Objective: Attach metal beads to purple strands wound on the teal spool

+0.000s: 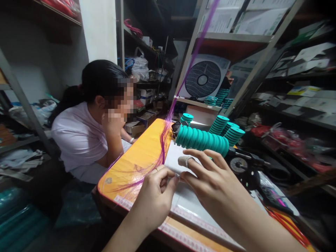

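Observation:
My left hand [154, 196] is pinched at thumb and forefinger on thin purple threads [162, 147] that run up toward the ceiling and fan out over the orange table [136, 157]. My right hand [215, 178] hovers just beside it, fingers spread, thumb tip meeting the left fingertips; a cloth guard [185, 161] wraps its forefinger. Behind the hands lies a row of teal spools [202, 140] on a spindle, and a white sheet [181, 199] covers the tabletop under them.
A person in a light shirt [78, 136] sits at the table's left side, leaning on an elbow. Stacks of teal spools [228, 129] stand behind. A dark machine with a dial [240, 164] sits to the right. Cluttered metal shelves and a boxed fan [203, 78] surround the table.

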### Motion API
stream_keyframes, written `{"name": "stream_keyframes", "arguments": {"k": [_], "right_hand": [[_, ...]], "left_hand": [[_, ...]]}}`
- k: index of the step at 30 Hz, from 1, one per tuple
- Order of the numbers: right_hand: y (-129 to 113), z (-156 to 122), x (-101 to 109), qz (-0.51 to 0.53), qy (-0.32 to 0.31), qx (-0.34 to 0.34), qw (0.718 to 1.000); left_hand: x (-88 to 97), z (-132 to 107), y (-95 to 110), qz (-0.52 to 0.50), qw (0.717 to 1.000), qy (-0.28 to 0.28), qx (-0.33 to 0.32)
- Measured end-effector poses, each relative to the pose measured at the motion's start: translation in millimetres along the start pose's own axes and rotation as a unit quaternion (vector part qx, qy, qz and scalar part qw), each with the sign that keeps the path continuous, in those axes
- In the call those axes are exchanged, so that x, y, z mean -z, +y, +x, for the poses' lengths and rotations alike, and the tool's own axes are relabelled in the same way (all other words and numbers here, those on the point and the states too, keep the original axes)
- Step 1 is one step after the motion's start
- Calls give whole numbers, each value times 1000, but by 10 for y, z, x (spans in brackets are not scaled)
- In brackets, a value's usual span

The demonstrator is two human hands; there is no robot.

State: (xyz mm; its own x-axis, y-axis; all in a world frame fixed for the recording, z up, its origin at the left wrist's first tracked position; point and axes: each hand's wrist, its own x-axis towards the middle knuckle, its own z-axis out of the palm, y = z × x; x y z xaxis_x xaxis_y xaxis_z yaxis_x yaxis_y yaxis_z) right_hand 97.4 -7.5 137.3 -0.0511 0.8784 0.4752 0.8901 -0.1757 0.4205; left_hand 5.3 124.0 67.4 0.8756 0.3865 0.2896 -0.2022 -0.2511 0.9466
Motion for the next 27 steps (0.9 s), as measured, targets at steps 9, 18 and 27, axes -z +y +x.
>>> {"name": "stream_keyframes", "arguments": {"k": [9,18,27], "right_hand": [[143,-9,65,220,38,-32,974],[199,5,-18,261,52,-25,964],[351,109,-114,308,23,-49,950]], "left_hand": [[73,31,-74,-230,966,-73,97],[60,100,-84,-259,956,-91,98],[95,320,-99,-251,959,-99,81]]}}
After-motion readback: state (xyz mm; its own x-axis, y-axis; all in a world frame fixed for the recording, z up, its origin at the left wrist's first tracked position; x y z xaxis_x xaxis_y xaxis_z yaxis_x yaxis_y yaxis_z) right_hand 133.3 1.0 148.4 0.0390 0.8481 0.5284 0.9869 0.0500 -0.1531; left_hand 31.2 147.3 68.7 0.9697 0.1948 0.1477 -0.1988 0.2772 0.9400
